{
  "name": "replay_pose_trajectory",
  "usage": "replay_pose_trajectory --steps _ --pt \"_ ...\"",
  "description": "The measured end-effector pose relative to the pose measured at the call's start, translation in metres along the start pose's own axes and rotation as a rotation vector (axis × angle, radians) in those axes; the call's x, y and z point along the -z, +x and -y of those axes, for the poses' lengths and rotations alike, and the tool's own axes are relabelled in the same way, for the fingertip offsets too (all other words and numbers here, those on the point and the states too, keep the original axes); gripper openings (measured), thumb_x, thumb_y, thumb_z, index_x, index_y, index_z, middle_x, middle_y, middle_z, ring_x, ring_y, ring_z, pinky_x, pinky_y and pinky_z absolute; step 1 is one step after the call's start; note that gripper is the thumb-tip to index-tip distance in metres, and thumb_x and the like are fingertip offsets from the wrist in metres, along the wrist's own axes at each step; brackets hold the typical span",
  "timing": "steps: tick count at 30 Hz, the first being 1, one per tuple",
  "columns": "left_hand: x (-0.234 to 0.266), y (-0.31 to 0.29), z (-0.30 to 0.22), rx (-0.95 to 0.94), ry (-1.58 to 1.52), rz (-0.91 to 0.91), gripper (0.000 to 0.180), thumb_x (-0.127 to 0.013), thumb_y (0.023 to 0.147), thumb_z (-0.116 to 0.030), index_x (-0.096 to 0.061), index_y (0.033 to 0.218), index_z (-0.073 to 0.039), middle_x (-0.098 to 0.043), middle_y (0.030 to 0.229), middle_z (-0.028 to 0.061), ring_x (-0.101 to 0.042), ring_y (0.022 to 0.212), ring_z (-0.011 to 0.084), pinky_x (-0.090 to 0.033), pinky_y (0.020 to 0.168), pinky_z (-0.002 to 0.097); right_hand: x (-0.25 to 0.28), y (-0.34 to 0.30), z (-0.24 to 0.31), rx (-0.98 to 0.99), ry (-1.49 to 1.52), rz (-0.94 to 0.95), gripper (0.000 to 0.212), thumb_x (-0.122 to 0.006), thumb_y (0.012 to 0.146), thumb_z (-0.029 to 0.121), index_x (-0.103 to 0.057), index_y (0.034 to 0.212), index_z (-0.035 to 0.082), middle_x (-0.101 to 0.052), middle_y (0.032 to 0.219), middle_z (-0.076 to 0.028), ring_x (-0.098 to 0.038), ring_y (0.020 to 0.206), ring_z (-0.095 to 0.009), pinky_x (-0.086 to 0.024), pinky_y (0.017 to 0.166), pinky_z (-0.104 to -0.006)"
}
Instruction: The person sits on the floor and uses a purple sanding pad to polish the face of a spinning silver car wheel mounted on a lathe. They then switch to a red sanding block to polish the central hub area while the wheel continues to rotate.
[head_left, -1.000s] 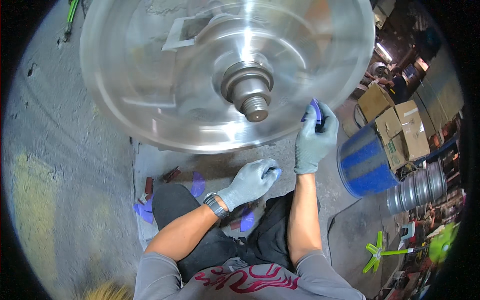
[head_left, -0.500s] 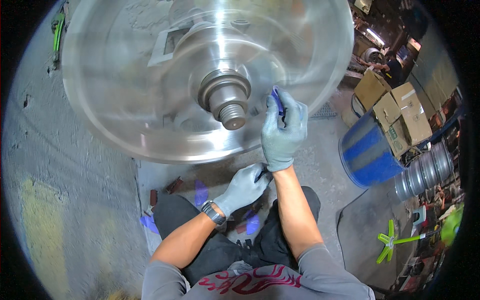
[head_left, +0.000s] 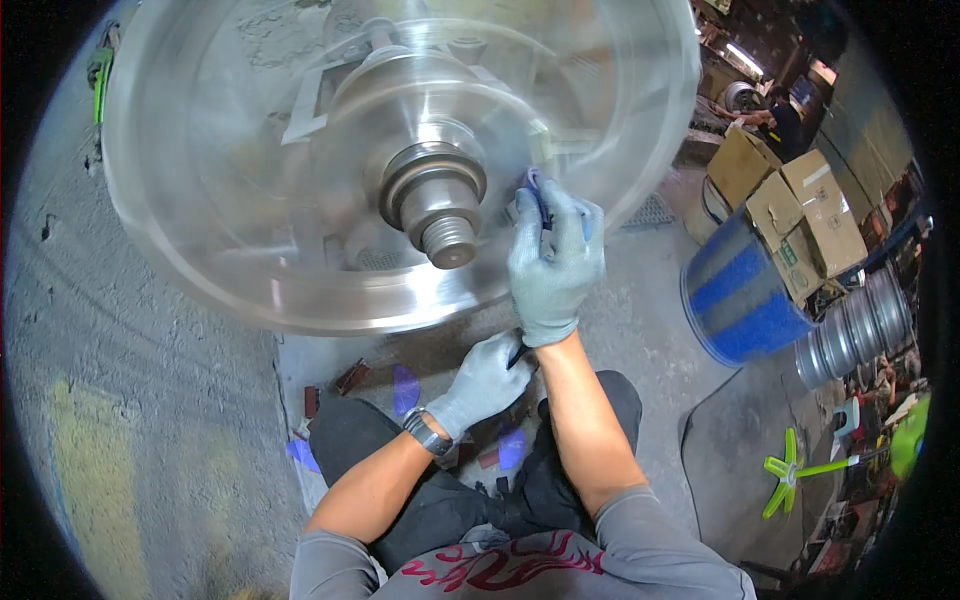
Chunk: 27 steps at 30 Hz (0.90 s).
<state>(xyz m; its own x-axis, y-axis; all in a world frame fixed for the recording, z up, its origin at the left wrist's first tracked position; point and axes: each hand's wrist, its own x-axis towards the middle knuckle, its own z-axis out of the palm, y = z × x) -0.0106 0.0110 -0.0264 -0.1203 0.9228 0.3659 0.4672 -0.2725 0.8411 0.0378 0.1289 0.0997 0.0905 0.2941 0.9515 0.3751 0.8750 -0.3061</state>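
A large metal wheel rim (head_left: 185,265), see-through with motion blur, spins in front of me on a steel hub (head_left: 437,190) with a threaded end (head_left: 448,242). My right hand (head_left: 556,265), in a grey knit glove, is raised to the right of the hub. It pinches a folded purple abrasive sheet (head_left: 534,187) against or very near the spinning face; exact contact is blurred. My left hand (head_left: 484,384), gloved alike with a watch (head_left: 427,432) at the wrist, is curled just below the right wrist. What its fingers close on, if anything, is hidden.
Purple sheet pieces (head_left: 405,388) and dark red-brown blocks (head_left: 352,377) lie on the floor by my legs. At right stand a blue drum (head_left: 738,292) under cardboard boxes (head_left: 815,205), stacked metal rims (head_left: 858,325) and a green star-shaped stand (head_left: 786,472). Another person (head_left: 786,120) works far right.
My right hand has shifted slightly left and still pinches the purple sheet. The wheel keeps spinning, and the whole view has moved a little. My left hand stays by the right wrist.
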Motion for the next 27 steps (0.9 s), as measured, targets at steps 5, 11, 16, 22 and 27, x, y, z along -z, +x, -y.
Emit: replay_pose_trajectory --steps 5,11,16,22,27 --pt "0.006 0.000 -0.014 0.057 0.007 0.035 0.024 -0.068 0.104 -0.017 -0.071 0.117 0.003 -0.074 0.108 0.0299 -0.071 0.104 0.0530 -0.056 0.089 0.0589 0.007 0.008 -0.008 -0.037 -0.006 -0.050 0.029 -0.083 0.096 0.001 -0.082 0.124 0.009 -0.074 0.099 -0.012 -0.071 0.089 -0.031 -0.058 0.079 -0.0434" --pt "0.009 0.002 -0.023 0.065 -0.032 0.030 0.021 -0.069 0.106 -0.019 -0.073 0.115 0.000 -0.075 0.107 0.0265 -0.073 0.101 0.0486 -0.057 0.088 0.0551 0.011 0.006 -0.009 -0.204 0.027 -0.070 0.022 -0.084 0.100 0.006 -0.083 0.122 0.006 -0.075 0.104 -0.007 -0.068 0.086 -0.016 -0.055 0.074 -0.0321" --pt "0.008 0.001 -0.022 0.073 -0.042 0.029 0.021 -0.069 0.107 -0.018 -0.074 0.119 -0.001 -0.077 0.110 0.0247 -0.075 0.100 0.0460 -0.058 0.089 0.0518 0.014 0.006 -0.019 -0.206 -0.011 -0.103 0.021 -0.084 0.101 0.007 -0.083 0.122 0.006 -0.074 0.102 -0.006 -0.066 0.081 -0.014 -0.054 0.072 -0.0305" --pt "0.006 0.000 -0.022 0.074 -0.061 0.029 0.021 -0.069 0.106 -0.016 -0.074 0.120 -0.001 -0.077 0.109 0.0236 -0.076 0.099 0.0441 -0.059 0.088 0.0511 0.018 0.009 -0.034 -0.244 -0.029 -0.165 0.020 -0.084 0.101 0.007 -0.083 0.121 0.007 -0.074 0.102 -0.007 -0.068 0.083 -0.016 -0.055 0.075 -0.0320" --pt "0.007 0.001 -0.020 0.085 -0.036 0.046 0.020 -0.069 0.106 -0.016 -0.072 0.118 0.000 -0.076 0.107 0.0268 -0.074 0.099 0.0481 -0.058 0.087 0.0530 0.010 0.002 -0.017 -0.085 -0.030 -0.070 0.025 -0.085 0.098 0.003 -0.084 0.122 0.008 -0.076 0.105 -0.008 -0.070 0.085 -0.019 -0.058 0.077 -0.0356"
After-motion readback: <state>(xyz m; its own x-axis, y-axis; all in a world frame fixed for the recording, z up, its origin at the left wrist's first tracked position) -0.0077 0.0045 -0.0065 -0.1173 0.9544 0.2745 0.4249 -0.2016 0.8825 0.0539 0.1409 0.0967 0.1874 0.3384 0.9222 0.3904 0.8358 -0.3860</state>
